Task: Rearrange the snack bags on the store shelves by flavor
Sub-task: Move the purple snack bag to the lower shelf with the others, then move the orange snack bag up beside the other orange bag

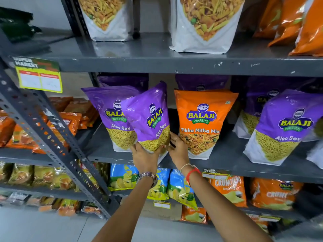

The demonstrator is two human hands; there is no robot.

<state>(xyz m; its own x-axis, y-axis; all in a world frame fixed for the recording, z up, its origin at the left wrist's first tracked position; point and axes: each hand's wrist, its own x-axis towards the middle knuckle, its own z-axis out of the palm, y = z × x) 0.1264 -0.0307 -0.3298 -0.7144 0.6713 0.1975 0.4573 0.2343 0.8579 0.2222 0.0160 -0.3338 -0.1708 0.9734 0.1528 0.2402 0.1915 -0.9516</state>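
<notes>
My left hand [145, 157] grips the bottom of a tilted purple Aloo Sev bag [148, 116], leaning rightward in front of another purple Aloo Sev bag [111, 112] on the middle shelf [227, 159]. My right hand [178, 147] rests against the held bag's lower right edge, touching the orange Tikha Mitha Mix bag [202, 119] standing just to the right. Another purple Aloo Sev bag [283, 128] stands further right, with more purple bags behind in the row.
White namkeen bags [204, 25] and orange bags [300, 23] stand on the upper shelf. Blue chip bags [180, 187] and orange Crunchem bags [229, 189] fill the lower shelf. A slanted grey upright [52, 137] separates a left rack of orange packets [70, 117].
</notes>
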